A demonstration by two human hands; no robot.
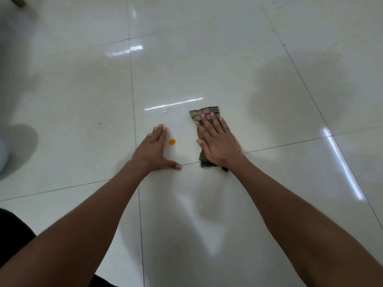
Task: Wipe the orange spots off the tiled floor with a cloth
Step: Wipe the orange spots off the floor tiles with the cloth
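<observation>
Here, right hand (215,143) lies flat, fingers spread, hiding most of the cloth (204,113); left hand (154,149) rests flat beside 1 spot (172,142) on the floor (83,100).

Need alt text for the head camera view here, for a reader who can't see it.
Head view: the right hand presses flat on a folded brown cloth on a glossy white tiled floor. One orange spot lies uncovered between it and the left hand, which rests flat on the tiles.

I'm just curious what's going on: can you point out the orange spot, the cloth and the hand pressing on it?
orange spot (172,142), head view, its centre.
cloth (204,113), head view, far end.
right hand (215,145), head view, its back.
</observation>
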